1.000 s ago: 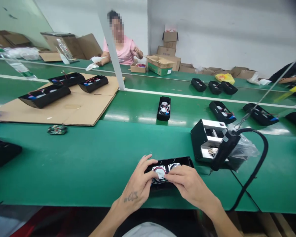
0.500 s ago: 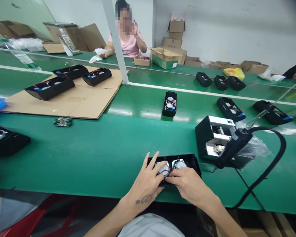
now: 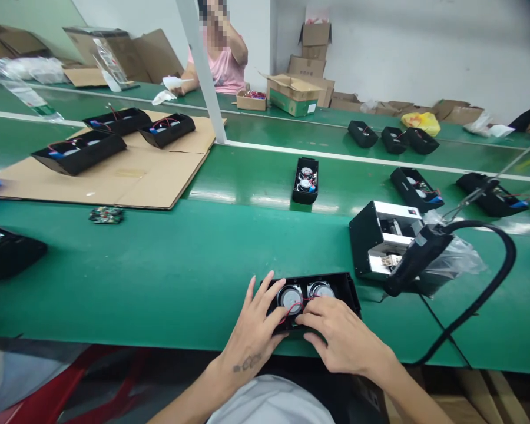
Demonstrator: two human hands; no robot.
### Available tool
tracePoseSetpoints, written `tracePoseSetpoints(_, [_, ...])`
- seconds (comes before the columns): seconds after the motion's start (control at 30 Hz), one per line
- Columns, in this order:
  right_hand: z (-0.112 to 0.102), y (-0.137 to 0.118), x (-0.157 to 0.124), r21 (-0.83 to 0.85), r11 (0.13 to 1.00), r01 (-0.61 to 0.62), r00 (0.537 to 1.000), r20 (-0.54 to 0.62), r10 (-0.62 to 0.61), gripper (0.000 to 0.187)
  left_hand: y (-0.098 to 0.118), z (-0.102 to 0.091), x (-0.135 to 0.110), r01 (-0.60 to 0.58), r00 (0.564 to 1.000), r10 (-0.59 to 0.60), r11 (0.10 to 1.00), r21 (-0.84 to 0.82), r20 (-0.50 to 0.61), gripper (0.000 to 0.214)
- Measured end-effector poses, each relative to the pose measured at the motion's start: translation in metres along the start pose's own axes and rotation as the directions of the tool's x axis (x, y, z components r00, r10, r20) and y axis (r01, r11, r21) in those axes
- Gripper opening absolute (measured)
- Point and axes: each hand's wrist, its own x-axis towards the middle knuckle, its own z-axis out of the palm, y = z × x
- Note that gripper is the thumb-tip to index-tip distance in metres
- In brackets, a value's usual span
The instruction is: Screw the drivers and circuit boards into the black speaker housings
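A black speaker housing [image 3: 342,288] lies at the near edge of the green bench, with two round speaker drivers [image 3: 290,296] and red wires inside. My left hand [image 3: 255,330] rests on its left end with fingers spread, touching the left driver. My right hand [image 3: 341,337] lies over its front edge, fingers curled and pressing on the red wire by the drivers. Whether the right fingers pinch the wire is hard to see.
A black and silver box [image 3: 377,238] with a black corded tool [image 3: 417,259] and plastic bag stands to the right. More black housings [image 3: 305,179] lie on the belt and on cardboard [image 3: 115,171]. A small circuit board [image 3: 106,215] lies left. A person in pink sits opposite.
The view has shifted slightly downward. My left fingers have spread wider on the housing, and my right hand has slid a little toward me along the front edge.
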Motion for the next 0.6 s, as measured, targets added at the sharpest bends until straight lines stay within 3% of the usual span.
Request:
tracePoseSetpoints(0.27, [0.004,-0.004,0.0,-0.045,0.999,-0.026,0.998,0.053,0.028,0.035,-0.004,0.003,0.011,-0.022,0.988,0.037,0.994,-0.104,0.15,0.023])
tracePoseSetpoints(0.37, [0.001,-0.007,0.009,-0.15,0.988,-0.048,0.996,0.064,0.058,0.038,-0.014,-0.005,0.031,0.042,0.964,0.004,0.984,-0.171,0.265,0.026])
tracePoseSetpoints(0.5, [-0.027,0.002,0.042,-0.118,0.986,-0.118,0.986,0.101,0.13,0.032,-0.039,-0.026,0.083,0.281,0.85,-0.096,0.914,-0.291,0.518,0.025])
tracePoseSetpoints(0.6, [-0.054,0.015,0.07,0.02,0.977,-0.212,0.962,0.183,0.205,0.033,-0.057,-0.038,0.117,0.497,0.749,-0.14,0.765,-0.409,0.648,0.05])
